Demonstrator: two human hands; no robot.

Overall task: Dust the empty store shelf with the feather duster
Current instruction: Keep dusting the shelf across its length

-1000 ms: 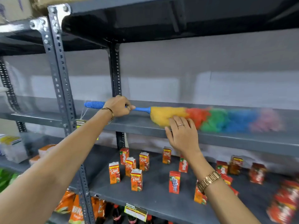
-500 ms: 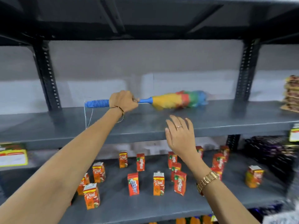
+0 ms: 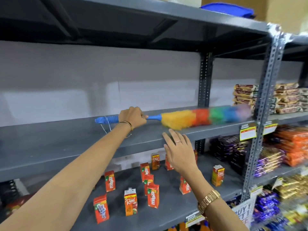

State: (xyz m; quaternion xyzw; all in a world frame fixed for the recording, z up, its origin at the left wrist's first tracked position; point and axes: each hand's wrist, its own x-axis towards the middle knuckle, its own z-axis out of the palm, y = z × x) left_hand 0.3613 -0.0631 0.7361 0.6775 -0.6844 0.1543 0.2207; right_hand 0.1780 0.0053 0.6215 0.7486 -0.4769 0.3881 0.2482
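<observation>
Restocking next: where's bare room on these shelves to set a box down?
The dusted shelf is bare from the left hand out to the frame's left edge. The duster and right hand occupy its right part. Below, juice cartons are scattered mid-shelf. Right of the upright, stacked packets crowd everything.

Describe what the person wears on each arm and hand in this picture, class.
Both forearms are bare, with no sleeves in view. The left hand has a thin gold bangle at the wrist. The right hand wears a slim ring on one finger and a gold link-band watch on the wrist.
</observation>
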